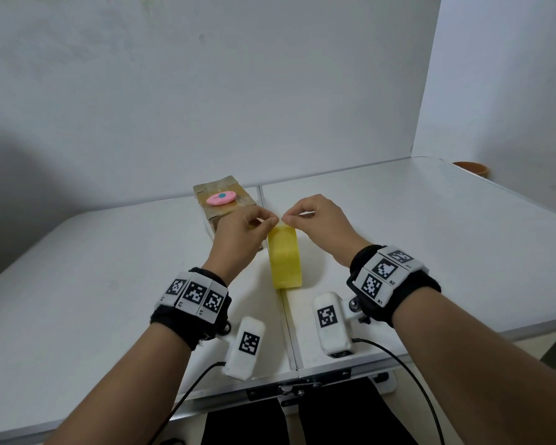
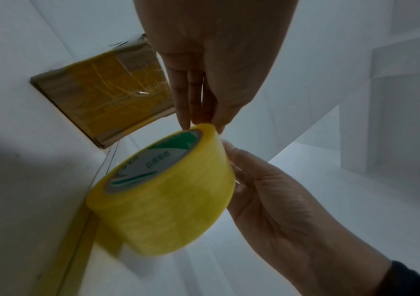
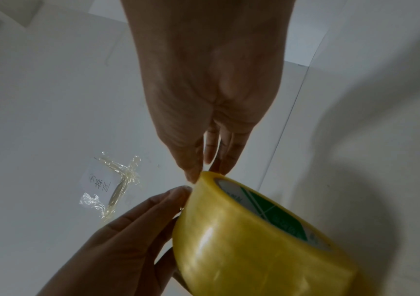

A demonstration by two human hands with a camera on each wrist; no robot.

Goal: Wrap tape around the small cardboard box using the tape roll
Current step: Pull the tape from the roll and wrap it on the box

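A yellow tape roll (image 1: pixel 284 258) stands on its edge on the white table (image 1: pixel 430 236), over the centre seam. My left hand (image 1: pixel 272 221) pinches the roll's top rim from the left; the left wrist view shows its fingertips (image 2: pixel 198 122) on the rim of the roll (image 2: pixel 168 190). My right hand (image 1: pixel 289 218) pinches the same top edge from the right, thumb and fingers (image 3: pixel 204 172) closing on the roll (image 3: pixel 242 230). No free tape end is visible. The small cardboard box (image 1: pixel 219 203), wrapped in yellowish tape (image 2: pixel 107 96), sits just behind my left hand.
A pink oval cutter (image 1: pixel 220 198) lies on top of the box. A brown pot (image 1: pixel 471 168) sits beyond the table's far right corner. White walls close off the back and right. Crumpled clear tape scraps and a paper note (image 3: pixel 112 186) show in the right wrist view.
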